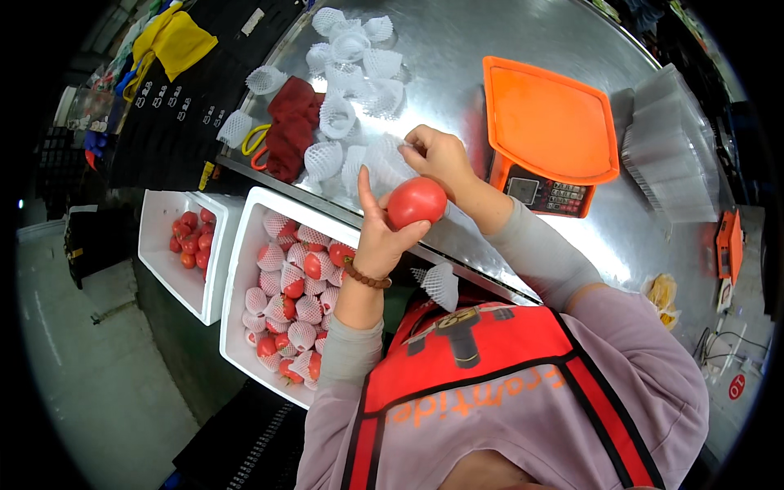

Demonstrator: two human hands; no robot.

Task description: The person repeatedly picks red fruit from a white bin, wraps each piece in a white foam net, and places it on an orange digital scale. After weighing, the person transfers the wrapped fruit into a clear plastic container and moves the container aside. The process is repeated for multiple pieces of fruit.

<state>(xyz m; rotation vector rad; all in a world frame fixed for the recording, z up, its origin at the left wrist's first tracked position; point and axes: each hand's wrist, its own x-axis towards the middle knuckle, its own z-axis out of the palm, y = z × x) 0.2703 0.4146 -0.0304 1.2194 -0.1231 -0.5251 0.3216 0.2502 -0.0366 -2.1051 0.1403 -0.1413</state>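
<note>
The left grip [380, 238] wraps around a bare tomato [417, 202], index finger straight; the right grip [441, 160] pinches a white foam net [385, 160] at the tomato's 11 o'clock — over the steel desk [453, 90]. Spare nets [348, 75] lie at 11, a dark red cloth [296, 122] at 10. An orange scale [551, 122] stands at 2 — between tomato and clear plastic boxes [670, 139]. At 8, a white box [238, 302] holds netted tomatoes [302, 310].
</note>
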